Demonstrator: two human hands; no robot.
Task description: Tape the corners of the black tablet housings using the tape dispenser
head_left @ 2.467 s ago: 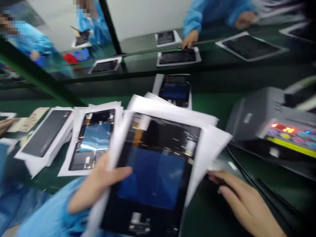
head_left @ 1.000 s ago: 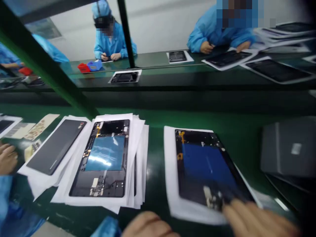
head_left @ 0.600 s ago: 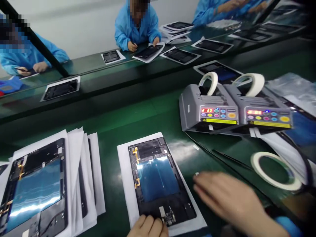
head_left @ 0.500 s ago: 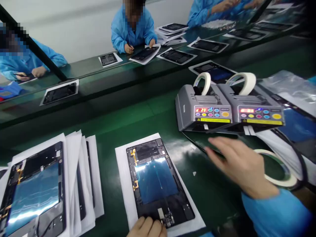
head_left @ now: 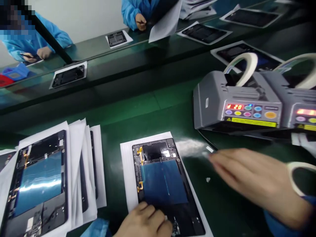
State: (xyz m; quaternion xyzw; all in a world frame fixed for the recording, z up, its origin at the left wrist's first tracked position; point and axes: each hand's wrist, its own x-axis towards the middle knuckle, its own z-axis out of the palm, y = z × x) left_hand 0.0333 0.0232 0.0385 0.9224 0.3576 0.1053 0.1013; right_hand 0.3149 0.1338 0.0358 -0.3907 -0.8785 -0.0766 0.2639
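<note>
An opened tablet (head_left: 164, 181) with a blue film-covered panel and orange flex cables lies on a white sheet (head_left: 127, 168) in front of me. My left hand (head_left: 146, 220) is closed, its curled fingers resting on the tablet's lower left part. To the right of it, above the green table, my right hand (head_left: 251, 177) has its fingers pressed together. A small pale bit, seemingly tape (head_left: 205, 154), shows blurred at those fingertips. Near them on the table are a white scrap (head_left: 209, 149) and a crumpled clear scrap (head_left: 208, 179).
Two grey tape dispensers (head_left: 237, 98) with lit displays stand at right. A loose tape roll (head_left: 295, 184) lies by my right wrist. At left is a stack of tablets between white sheets (head_left: 85, 164). Co-workers in blue sleeves (head_left: 129, 16) sit across the conveyor (head_left: 98, 89).
My right hand has drawn away from the dispenser, its fingers now together; the tape end at the left dispenser's mouth is gone. My left hand reaches further over the tablet. The view has shifted closer.
</note>
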